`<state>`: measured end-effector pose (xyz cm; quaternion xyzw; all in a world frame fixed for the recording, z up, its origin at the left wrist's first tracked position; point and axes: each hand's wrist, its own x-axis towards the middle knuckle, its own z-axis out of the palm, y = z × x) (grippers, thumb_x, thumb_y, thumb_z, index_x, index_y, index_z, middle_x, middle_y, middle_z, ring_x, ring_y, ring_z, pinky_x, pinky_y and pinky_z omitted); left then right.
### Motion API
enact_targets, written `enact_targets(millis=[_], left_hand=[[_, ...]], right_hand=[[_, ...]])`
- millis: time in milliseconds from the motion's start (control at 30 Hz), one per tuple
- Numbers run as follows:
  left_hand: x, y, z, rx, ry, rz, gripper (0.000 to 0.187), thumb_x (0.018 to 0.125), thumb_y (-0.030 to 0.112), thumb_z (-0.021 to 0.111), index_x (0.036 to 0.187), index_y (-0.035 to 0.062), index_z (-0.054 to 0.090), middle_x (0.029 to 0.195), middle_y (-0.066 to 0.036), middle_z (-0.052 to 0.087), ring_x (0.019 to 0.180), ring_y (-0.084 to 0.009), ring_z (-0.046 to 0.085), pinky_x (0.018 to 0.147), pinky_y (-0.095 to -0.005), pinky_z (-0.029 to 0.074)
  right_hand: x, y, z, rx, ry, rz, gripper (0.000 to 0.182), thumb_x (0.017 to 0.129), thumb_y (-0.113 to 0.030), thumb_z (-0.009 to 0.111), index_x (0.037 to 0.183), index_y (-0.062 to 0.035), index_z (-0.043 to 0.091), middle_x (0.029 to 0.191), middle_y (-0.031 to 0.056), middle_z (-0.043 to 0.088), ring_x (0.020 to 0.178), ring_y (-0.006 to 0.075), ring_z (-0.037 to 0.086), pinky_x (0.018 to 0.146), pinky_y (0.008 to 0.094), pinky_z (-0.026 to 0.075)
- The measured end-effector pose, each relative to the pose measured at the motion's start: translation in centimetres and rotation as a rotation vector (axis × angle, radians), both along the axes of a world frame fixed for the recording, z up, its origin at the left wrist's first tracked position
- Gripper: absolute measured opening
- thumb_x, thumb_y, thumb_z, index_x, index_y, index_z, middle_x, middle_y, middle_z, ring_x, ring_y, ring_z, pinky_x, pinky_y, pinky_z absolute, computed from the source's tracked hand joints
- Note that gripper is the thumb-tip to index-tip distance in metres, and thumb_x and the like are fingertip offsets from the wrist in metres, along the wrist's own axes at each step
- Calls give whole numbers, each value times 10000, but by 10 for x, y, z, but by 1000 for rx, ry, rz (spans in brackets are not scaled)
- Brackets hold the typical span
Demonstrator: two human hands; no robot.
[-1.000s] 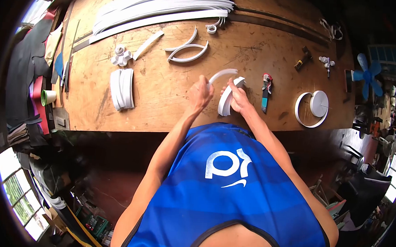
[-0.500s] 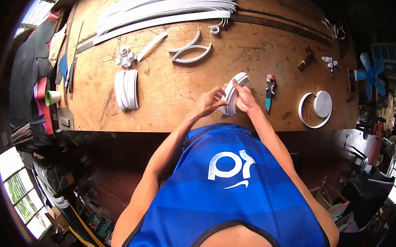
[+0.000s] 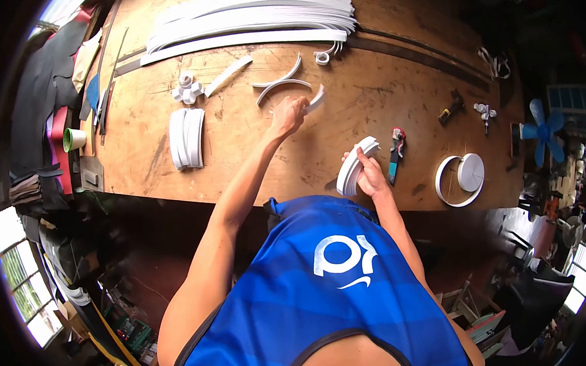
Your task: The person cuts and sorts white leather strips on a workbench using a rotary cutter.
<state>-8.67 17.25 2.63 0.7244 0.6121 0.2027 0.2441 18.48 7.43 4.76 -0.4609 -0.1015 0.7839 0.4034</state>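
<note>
My left hand (image 3: 288, 116) is over the middle of the wooden table, fingers closed around a short white strip (image 3: 316, 99) that sticks out to its right, slightly blurred. Just beyond it, several curved white strips (image 3: 281, 83) lie crossed on the tabletop. Closer to my body, my right hand (image 3: 373, 178) grips a curved stack of white strips (image 3: 352, 171), its thumb on the near side. A utility knife (image 3: 394, 155) with a teal end and red tip lies right of that hand.
Long white strips (image 3: 249, 15) are piled along the table's (image 3: 240, 180) far side. A bundle of short strips (image 3: 187, 138) and a white roll (image 3: 186, 88) lie left. At right are a coiled white band (image 3: 471, 172), a yellow-black tool (image 3: 451, 106) and a blue fan (image 3: 544, 132).
My left hand has left the stack and moved up and left, now with a single strip. My right hand has come slightly down toward my body, still holding the stack.
</note>
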Motion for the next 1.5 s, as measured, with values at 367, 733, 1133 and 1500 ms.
enact_targets(millis=[367,733,1133,1500], left_hand=[[-55,24,-19,-125,18,-19,461,687,256,780,1079,50,650,1011,-191,655,962,-336,618,832,-412,490],[-53,22,-11,71,139,70,311,824,134,631,1135,124,629,1058,-88,660,1007,-312,583,862,-407,480],[-44,6,-13,233,396,418,424,774,268,714,1118,85,546,1085,-133,579,1022,-315,568,856,-479,437],[10,-55,11,16,-93,423,151,821,185,611,898,62,568,940,-179,605,773,-393,619,651,-470,502]], right_hand=[[-10,12,0,-41,39,61,343,901,-280,663,1069,-13,528,1002,156,650,916,241,656,781,376,563],[-8,7,-3,-61,25,62,369,902,-288,662,1099,-11,520,1016,158,646,939,247,649,801,377,557],[-6,6,-3,-45,-7,37,385,900,-297,665,1109,-10,517,1020,158,645,939,251,651,803,379,556],[-42,33,-9,-68,62,50,298,925,-261,637,1052,-8,545,960,139,653,844,234,663,729,373,572]])
